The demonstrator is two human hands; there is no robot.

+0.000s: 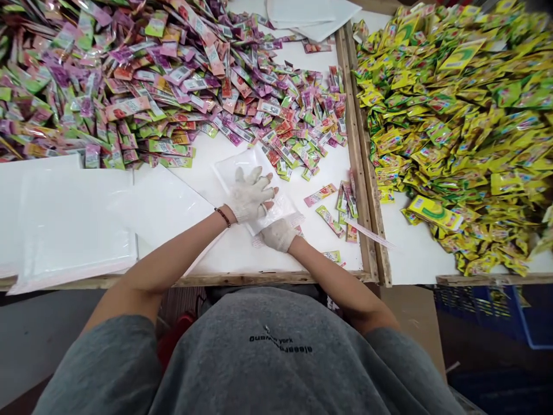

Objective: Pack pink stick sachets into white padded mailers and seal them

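In my head view, the left hand presses, fingers splayed, on a plastic mailer on the tabletop; the right hand meets its near edge, grip hidden from me. I'd call this pressing flat, next wanting even pressure.

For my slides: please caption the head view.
Gloved left hand on a white bag, right hand at its edge, sachets heaped beyond.

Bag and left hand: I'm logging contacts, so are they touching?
Touching: the head view shows the left hand palm-down on the bag, fingers spread flat across it.
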